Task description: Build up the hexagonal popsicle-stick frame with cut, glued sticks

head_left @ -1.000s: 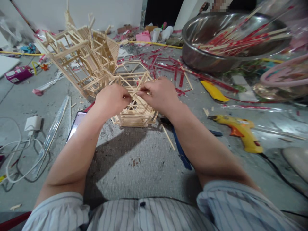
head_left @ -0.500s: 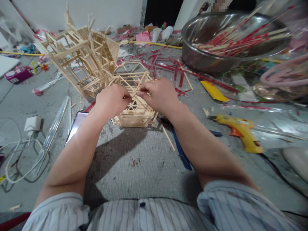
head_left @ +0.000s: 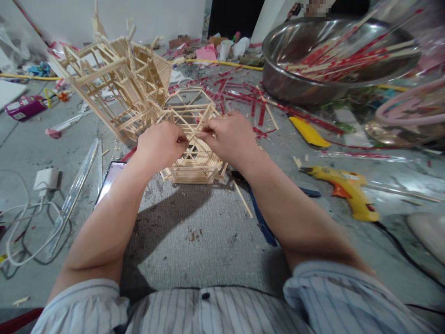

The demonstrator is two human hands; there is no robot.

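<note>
A hexagonal frame of pale wooden sticks (head_left: 194, 164) stands on the grey floor in front of me. My left hand (head_left: 160, 144) and my right hand (head_left: 232, 137) meet over its top, each pinched shut on a thin stick of the frame (head_left: 193, 135) between them. Behind the frame leans a larger tilted stick structure (head_left: 114, 83), touching it at the back left.
A yellow glue gun (head_left: 342, 186) lies to the right, with a blue strip (head_left: 261, 218) near my right forearm. A steel bowl (head_left: 285, 88) of red-wrapped sticks sits at back right. A phone (head_left: 110, 178), a white charger (head_left: 45, 178) and cables lie left.
</note>
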